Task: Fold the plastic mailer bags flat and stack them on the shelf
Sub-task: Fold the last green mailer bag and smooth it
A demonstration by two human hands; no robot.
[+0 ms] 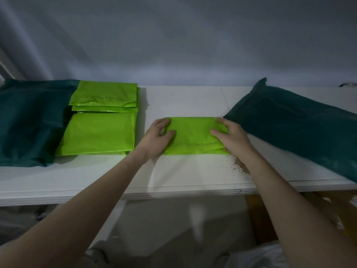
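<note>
- Left hand (157,137) and right hand (230,137) each pinch an end of the bag (193,136), mid-frame.
- Slick plastic could spring unfolded on release, or slide off the stack (100,132), left.

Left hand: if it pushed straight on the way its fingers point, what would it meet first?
The green bag, which the left hand holds at its left edge. Past it lies bare shelf, then probably the wall; depth is unclear.
</note>
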